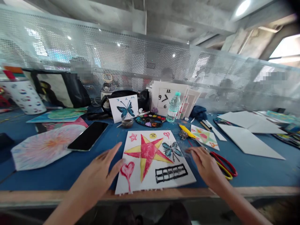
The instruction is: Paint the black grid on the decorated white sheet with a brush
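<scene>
A white sheet with a painting [150, 175] lies near the front edge of the table, with a red and yellow star, a blue butterfly, hearts and a black grid on it. At its left edge is my left hand [100, 175], thumb and forefinger apart, holding nothing. My right hand [206, 165] rests beside the right edge, fingers loosely bent and reaching toward the sheet; I see nothing in them. Red and yellow scissors [226, 165] lie just right of that hand. Beyond it are a small card with a star [205, 137] and a yellow-handled tool [187, 131].
Behind the sheet stand a butterfly card [125, 107], a cup of dark water [127, 122], a paint palette [150, 120] and a plastic bottle [173, 107]. A phone [87, 136] and colored papers [47, 143] lie left. White boards [250, 142] lie right.
</scene>
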`<action>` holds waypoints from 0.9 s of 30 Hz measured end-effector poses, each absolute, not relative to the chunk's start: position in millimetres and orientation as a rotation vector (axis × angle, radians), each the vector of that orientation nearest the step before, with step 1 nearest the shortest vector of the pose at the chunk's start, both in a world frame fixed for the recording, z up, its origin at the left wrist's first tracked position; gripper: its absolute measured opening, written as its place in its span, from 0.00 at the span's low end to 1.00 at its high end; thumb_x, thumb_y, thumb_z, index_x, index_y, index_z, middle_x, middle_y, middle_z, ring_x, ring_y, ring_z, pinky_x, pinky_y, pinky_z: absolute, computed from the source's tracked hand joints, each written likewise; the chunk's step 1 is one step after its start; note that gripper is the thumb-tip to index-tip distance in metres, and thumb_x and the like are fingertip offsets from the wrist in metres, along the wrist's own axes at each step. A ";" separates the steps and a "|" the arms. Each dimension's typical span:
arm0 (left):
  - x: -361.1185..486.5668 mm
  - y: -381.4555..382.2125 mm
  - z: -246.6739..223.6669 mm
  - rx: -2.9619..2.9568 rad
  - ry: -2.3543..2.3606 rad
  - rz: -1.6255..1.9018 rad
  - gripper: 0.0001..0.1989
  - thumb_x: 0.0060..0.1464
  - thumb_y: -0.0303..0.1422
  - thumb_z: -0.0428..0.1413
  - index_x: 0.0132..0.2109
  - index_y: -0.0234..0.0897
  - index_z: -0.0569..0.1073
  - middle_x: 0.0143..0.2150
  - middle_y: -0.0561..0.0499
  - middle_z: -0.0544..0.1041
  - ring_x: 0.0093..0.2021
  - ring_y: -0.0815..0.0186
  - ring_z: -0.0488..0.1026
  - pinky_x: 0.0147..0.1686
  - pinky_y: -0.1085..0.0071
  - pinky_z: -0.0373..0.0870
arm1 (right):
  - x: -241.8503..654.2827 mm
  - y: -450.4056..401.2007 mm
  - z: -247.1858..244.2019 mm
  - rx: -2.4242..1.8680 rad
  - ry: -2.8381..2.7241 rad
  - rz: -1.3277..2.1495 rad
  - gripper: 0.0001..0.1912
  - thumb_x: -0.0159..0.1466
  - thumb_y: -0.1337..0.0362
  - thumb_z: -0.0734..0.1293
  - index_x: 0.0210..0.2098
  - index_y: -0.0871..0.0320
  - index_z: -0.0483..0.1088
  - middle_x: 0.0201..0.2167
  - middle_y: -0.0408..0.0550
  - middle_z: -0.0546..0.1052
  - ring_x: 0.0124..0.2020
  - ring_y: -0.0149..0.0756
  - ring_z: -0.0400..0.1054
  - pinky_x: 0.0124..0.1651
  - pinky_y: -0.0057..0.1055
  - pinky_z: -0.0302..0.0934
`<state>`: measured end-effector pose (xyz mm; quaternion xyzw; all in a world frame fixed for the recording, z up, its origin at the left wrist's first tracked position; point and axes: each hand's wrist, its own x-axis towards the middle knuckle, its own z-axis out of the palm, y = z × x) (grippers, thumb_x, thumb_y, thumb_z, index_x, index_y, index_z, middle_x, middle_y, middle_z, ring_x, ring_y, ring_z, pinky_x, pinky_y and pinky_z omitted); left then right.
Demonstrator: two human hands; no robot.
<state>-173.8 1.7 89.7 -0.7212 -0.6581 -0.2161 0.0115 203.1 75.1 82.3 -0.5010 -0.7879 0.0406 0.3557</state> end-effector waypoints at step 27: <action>-170.0 12.5 97.3 -2.080 -1.827 -0.576 0.27 0.62 0.43 0.45 0.59 0.27 0.70 0.54 0.34 0.74 0.56 0.47 0.68 0.56 0.52 0.65 | 197.0 54.7 88.0 -1.224 -1.983 -0.014 0.15 0.70 0.62 0.56 0.49 0.57 0.70 0.45 0.53 0.79 0.48 0.42 0.73 0.50 0.38 0.67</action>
